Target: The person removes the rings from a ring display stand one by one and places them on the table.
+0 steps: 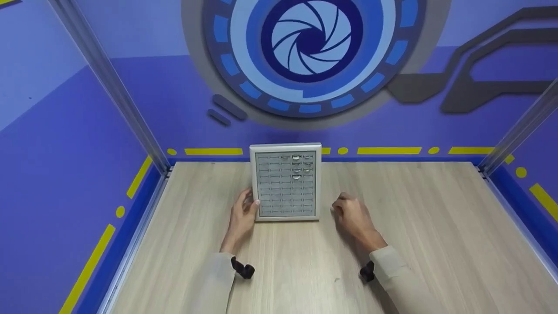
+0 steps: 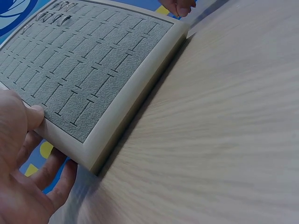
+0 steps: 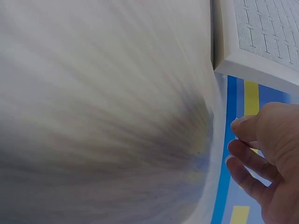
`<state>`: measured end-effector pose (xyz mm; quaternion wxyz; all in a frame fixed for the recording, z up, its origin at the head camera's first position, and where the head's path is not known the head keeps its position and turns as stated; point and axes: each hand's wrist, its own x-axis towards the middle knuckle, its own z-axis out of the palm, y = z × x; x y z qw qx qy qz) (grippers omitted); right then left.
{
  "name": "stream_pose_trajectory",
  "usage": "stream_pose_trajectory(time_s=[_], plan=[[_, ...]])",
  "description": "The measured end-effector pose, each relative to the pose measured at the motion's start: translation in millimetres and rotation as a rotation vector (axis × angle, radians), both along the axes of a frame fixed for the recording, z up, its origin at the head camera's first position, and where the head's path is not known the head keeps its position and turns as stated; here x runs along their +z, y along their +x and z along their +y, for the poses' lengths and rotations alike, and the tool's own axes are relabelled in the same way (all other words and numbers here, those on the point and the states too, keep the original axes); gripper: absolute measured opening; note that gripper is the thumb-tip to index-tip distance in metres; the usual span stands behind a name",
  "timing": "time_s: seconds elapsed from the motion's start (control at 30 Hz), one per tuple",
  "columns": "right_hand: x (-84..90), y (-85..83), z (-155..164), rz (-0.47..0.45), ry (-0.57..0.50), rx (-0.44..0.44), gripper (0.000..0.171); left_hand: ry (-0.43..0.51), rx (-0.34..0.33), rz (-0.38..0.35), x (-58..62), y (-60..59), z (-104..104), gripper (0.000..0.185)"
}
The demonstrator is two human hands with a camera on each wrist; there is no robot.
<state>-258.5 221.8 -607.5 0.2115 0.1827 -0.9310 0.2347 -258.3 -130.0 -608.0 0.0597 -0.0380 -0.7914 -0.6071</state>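
Ring tray [image 1: 286, 183], white-framed with a grey slotted insert, lies flat on the wooden worktop [image 1: 418, 235] near the back wall, and I can see a few small silvery rings [image 1: 297, 165] seated in its far rows while the near rows are bare. My left hand [image 1: 242, 213] grips the tray's near-left corner: in the left wrist view the thumb [image 2: 33, 115] presses on the frame's top and the other fingers curl under its edge. My right hand [image 1: 352, 214] rests on the worktop just beside the tray's right edge, apart from it, its fingers loosely curled and pinching nothing.

Judging from this, the main risk is the one-cornered hold. If I lift or drag the tray by that corner alone, it could tilt or swing, and the rings might slip from their slots and scatter. The smooth worktop could also let the tray slide away from the idle right hand.
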Motion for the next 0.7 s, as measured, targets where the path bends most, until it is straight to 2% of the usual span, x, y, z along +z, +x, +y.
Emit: stream_pose_trajectory(time_s=[0.2,0.5,0.7], plan=[[-3.1,3.4,0.5,-0.025,0.026,-0.025,0.013,-0.007,-0.005,0.001,0.6,-1.6,-1.3,0.048],[-9.5,5.4,3.5,-0.069,0.026,-0.029,0.026,-0.031,-0.013,-0.009,-0.4,0.8,-3.2,0.048],[-9.2,5.6,4.2,-0.115,0.024,-0.021,0.025,-0.033,-0.003,-0.051,-1.0,0.0,-3.4,0.05]])
